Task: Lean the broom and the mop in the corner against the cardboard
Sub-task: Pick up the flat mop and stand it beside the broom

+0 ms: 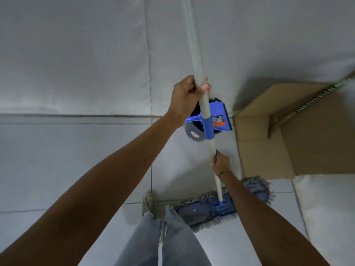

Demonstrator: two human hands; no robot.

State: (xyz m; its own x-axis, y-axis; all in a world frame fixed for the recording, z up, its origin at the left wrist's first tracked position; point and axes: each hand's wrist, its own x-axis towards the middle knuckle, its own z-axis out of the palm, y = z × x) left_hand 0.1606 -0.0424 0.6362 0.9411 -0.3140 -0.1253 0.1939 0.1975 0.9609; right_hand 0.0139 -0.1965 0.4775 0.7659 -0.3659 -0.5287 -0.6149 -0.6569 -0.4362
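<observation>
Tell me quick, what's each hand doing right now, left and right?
Left hand: closed around the mop handle, above its blue collar.
Right hand: fingers closed on the same handle, lower down, below the collar.

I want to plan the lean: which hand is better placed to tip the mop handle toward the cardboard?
The left hand. It grips the mop handle high, above the blue collar, giving leverage toward the cardboard. The right hand holds low, near the mop head.
</observation>
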